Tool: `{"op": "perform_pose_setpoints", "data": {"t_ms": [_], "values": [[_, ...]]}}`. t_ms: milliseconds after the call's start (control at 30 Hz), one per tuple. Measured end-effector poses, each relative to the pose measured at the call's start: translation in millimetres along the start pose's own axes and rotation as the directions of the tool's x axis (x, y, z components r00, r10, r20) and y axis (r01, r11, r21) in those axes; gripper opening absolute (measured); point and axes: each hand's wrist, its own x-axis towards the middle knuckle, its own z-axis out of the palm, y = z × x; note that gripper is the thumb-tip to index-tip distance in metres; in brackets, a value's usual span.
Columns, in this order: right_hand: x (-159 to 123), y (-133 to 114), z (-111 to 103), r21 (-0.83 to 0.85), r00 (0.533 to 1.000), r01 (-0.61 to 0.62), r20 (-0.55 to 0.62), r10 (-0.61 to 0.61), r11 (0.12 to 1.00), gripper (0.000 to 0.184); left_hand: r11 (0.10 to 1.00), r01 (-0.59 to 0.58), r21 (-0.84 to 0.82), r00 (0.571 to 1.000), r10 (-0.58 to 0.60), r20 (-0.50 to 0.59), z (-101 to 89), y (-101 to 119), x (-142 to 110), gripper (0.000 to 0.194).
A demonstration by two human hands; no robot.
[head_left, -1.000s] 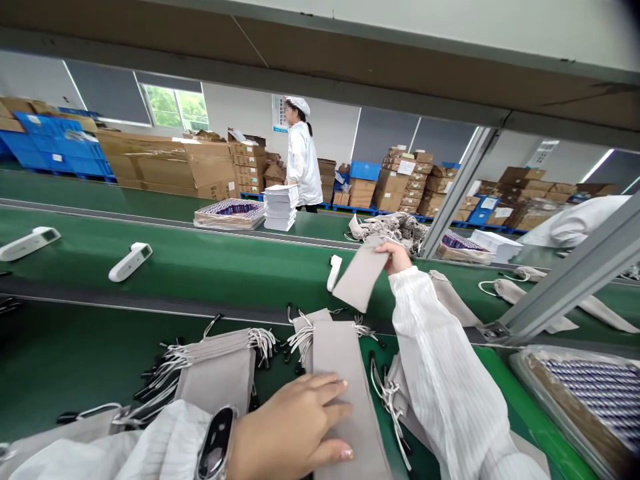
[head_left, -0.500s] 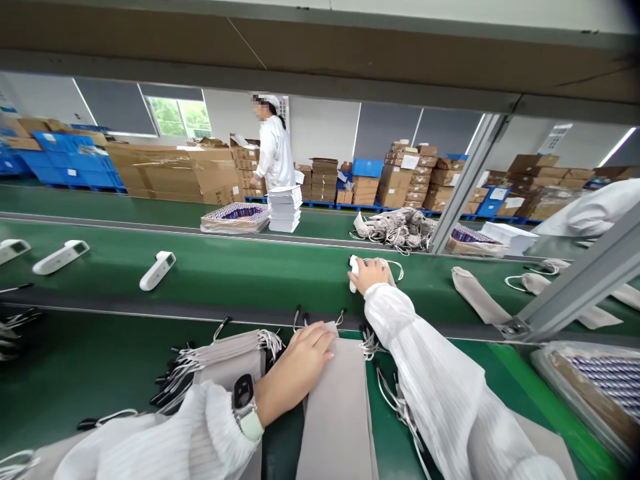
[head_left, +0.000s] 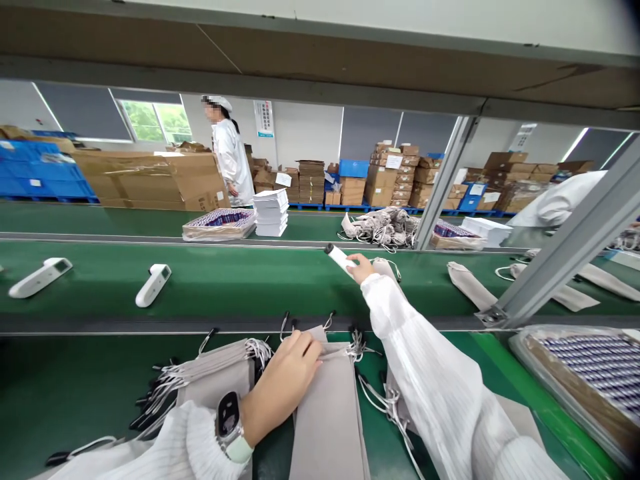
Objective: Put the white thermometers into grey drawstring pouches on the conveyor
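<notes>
My right hand (head_left: 361, 268) reaches out over the green conveyor belt (head_left: 240, 277) and is closed round a white handheld device (head_left: 340, 257), lifted off the belt. A grey drawstring pouch (head_left: 387, 268) lies on the belt just right of that hand. My left hand (head_left: 285, 377) rests on the top of a stack of grey pouches (head_left: 327, 413) on the near table, fingers curled at the top pouch's mouth. More grey pouches with white cords (head_left: 220, 370) lie to the left of it.
Two more white devices (head_left: 153, 285) (head_left: 40, 277) ride the belt at left. Filled pouches (head_left: 470, 285) lie on the belt at right. A metal frame post (head_left: 565, 250) crosses at right. A tray (head_left: 590, 373) sits near right. A person in white (head_left: 230, 157) stands beyond.
My right hand set the grey pouch on the belt, then picked up the white device. My left hand slid up to the top of the pouch stack. The person beyond walked left.
</notes>
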Motion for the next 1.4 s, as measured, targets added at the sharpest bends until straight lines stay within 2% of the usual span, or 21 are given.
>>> {"op": "perform_pose_setpoints", "data": {"t_ms": [100, 167, 233, 267, 300, 433, 600, 667, 733, 800, 867, 967, 1133, 1167, 1200, 1233, 1267, 1300, 1333, 1367, 1400], "values": [[-10, -26, -8, 0.283, 0.994, 0.083, 0.045, -0.1, 0.955, 0.047, 0.998, -0.005, -0.061, 1.0, 0.007, 0.03, -4.2, -1, 0, 0.017], [-22, -42, -12, 0.598, 0.966, 0.125, 0.109, -0.235, 0.792, 0.068, 0.985, 0.025, -0.171, 0.999, -0.019, 0.04, -6.2, -4, 1, 0.017], [-36, -54, -13, 0.824, 0.908, 0.052, 0.196, -0.37, 0.564, 0.088, 0.947, 0.089, -0.307, 0.996, -0.081, 0.04, -8.8, -7, 2, 0.018], [-45, -59, -12, 0.865, 0.875, -0.01, 0.25, -0.413, 0.502, 0.094, 0.923, 0.122, -0.364, 0.993, -0.115, 0.039, -10.6, -8, 3, 0.019], [-53, -63, -11, 0.865, 0.848, -0.061, 0.308, -0.431, 0.498, 0.097, 0.902, 0.148, -0.406, 0.989, -0.146, 0.036, -12.6, -10, 3, 0.019], [-76, -72, 0, 0.815, 0.798, -0.153, 0.435, -0.416, 0.558, 0.099, 0.858, 0.199, -0.473, 0.973, -0.23, -0.009, -20.4, -12, 4, 0.02], [-76, -74, 3, 0.853, 0.835, -0.111, 0.359, -0.418, 0.51, 0.094, 0.82, 0.225, -0.527, 0.943, -0.319, -0.095, -21.5, -13, 3, 0.021], [-74, -72, 4, 0.85, 0.838, -0.112, 0.359, -0.411, 0.515, 0.087, 0.816, 0.227, -0.532, 0.932, -0.341, -0.125, -21.7, -13, 3, 0.021], [-74, -69, 7, 0.8, 0.811, -0.17, 0.445, -0.379, 0.575, 0.069, 0.82, 0.219, -0.528, 0.914, -0.362, -0.184, -23.4, -15, 3, 0.019], [-77, -66, 13, 0.691, 0.734, -0.232, 0.586, -0.342, 0.685, 0.046, 0.829, 0.216, -0.516, 0.883, -0.391, -0.259, -26.3, -16, 2, 0.018], [-82, -63, 19, 0.567, 0.612, -0.212, 0.712, -0.344, 0.796, 0.031, 0.845, 0.224, -0.485, 0.85, -0.412, -0.327, -29.4, -19, 2, 0.017], [-90, -59, 27, 0.479, 0.461, -0.137, 0.805, -0.372, 0.867, 0.036, 0.862, 0.207, -0.463, 0.831, -0.405, -0.382, -31.6, -23, 1, 0.012], [-100, -59, 35, 0.342, 0.313, -0.127, 0.904, -0.29, 0.931, 0.047, 0.785, 0.202, -0.586, 0.817, -0.465, -0.342, -30.2, -33, 6, 0.019], [-102, -60, 36, 0.308, 0.318, -0.082, 0.909, -0.268, 0.948, 0.05, 0.773, 0.22, -0.595, 0.814, -0.482, -0.325, -30.0, -35, 7, 0.02], [-104, -62, 37, 0.283, 0.366, -0.018, 0.895, -0.257, 0.959, 0.051, 0.764, 0.236, -0.6, 0.813, -0.494, -0.309, -30.1, -37, 8, 0.021], [-105, -63, 38, 0.269, 0.456, 0.065, 0.848, -0.269, 0.961, 0.052, 0.759, 0.25, -0.601, 0.814, -0.501, -0.294, -30.4, -39, 8, 0.021], [-104, -64, 39, 0.258, 0.576, 0.169, 0.757, -0.308, 0.951, 0.051, 0.754, 0.263, -0.602, 0.817, -0.506, -0.277, -31.0, -40, 8, 0.021], [-102, -63, 40, 0.234, 0.696, 0.284, 0.617, -0.368, 0.93, 0.048, 0.745, 0.281, -0.606, 0.818, -0.515, -0.254, -31.9, -42, 7, 0.02], [-98, -61, 40, 0.185, 0.779, 0.4, 0.447, -0.439, 0.898, 0.045, 0.732, 0.302, -0.611, 0.82, -0.526, -0.225, -33.4, -42, 7, 0.019], [-93, -57, 40, 0.107, 0.81, 0.509, 0.276, -0.517, 0.854, 0.042, 0.716, 0.325, -0.618, 0.824, -0.535, -0.186, -35.3, -42, 6, 0.02], [-85, -51, 39, 0.004, 0.796, 0.595, 0.135, -0.59, 0.804, 0.038, 0.695, 0.349, -0.628, 0.832, -0.538, -0.133, -37.8, -41, 5, 0.022]]}}
